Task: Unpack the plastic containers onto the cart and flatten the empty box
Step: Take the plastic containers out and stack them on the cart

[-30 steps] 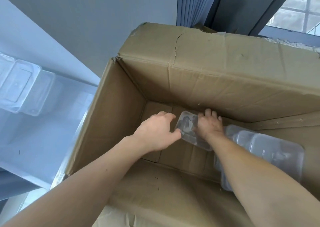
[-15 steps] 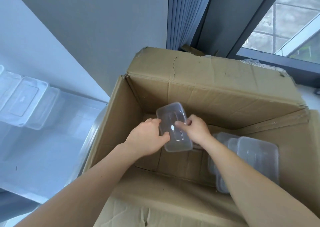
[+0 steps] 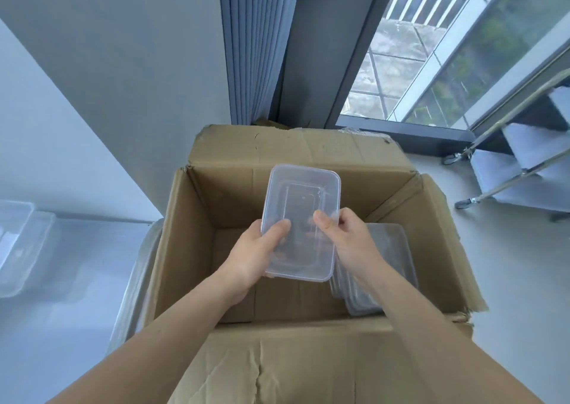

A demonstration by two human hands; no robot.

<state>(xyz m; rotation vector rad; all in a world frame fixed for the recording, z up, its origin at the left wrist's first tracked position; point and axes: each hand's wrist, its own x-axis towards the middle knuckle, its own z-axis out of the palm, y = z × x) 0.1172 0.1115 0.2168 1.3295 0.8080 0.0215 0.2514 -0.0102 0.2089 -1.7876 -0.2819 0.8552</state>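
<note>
A clear plastic container (image 3: 303, 193) with its lid on is held above the open cardboard box (image 3: 197, 218). My left hand (image 3: 254, 254) grips its near left side, thumb on top. My right hand (image 3: 345, 238) grips its right side, thumb on the lid. A stack of more clear containers (image 3: 391, 249) leans against the box's right inner wall, partly hidden behind my right forearm. The cart's pale top (image 3: 77, 249) lies to the left, with clear containers (image 3: 18, 243) on it at the frame's edge.
The box's flaps stand open on all sides; the near flap (image 3: 308, 366) is creased. A curtain (image 3: 256, 48) and a window (image 3: 447, 48) lie beyond the box. A second metal trolley on castors (image 3: 509, 169) stands at the right.
Both hands took hold of the container on the box floor and lifted it up out of the box toward me. The view has tilted upward.
</note>
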